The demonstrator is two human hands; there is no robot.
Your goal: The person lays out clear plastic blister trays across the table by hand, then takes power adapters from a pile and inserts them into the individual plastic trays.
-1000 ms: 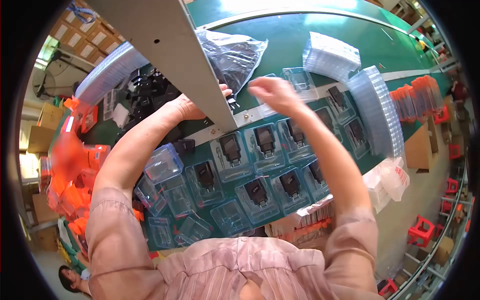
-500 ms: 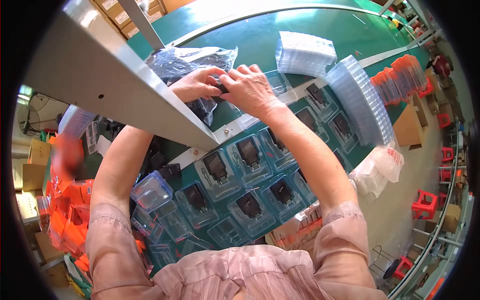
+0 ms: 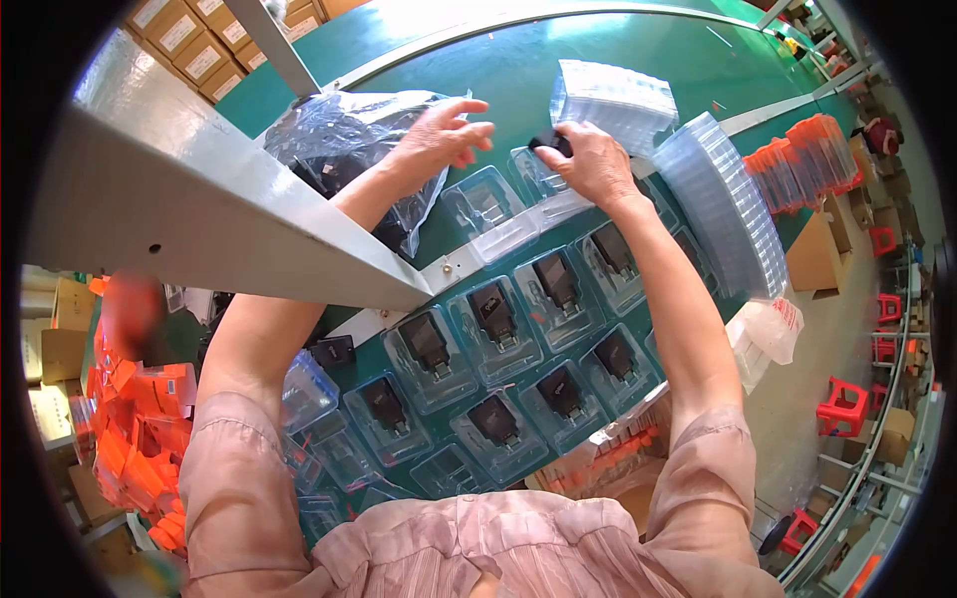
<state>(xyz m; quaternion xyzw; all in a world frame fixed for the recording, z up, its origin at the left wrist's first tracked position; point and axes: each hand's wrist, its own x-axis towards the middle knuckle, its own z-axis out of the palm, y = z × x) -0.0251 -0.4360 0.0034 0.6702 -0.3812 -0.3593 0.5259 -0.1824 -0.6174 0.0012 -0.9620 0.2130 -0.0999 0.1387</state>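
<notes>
My right hand [image 3: 598, 167] grips a small black power adapter [image 3: 549, 144] above a clear blister tray [image 3: 528, 171] at the back of the row. Fingers spread and holding nothing, my left hand [image 3: 437, 142] hovers beside a clear plastic bag [image 3: 349, 118] with black pieces inside. Another clear tray [image 3: 485, 202] lies between the two hands, with no adapter in it. Closer to my body, several blister trays stand in rows, each with a black adapter [image 3: 490, 313] lying in its hollow.
A grey metal beam [image 3: 229, 204] crosses the left side above the green table [image 3: 478, 70]. Stacks of nested clear trays [image 3: 718, 204] stand at the right, with orange-edged packs [image 3: 797, 164] beyond. Orange packaging [image 3: 145, 429] is heaped at the left.
Both hands were together at the bag's edge around a black piece. My right hand has moved right with the adapter; my left has let go and its fingers have spread.
</notes>
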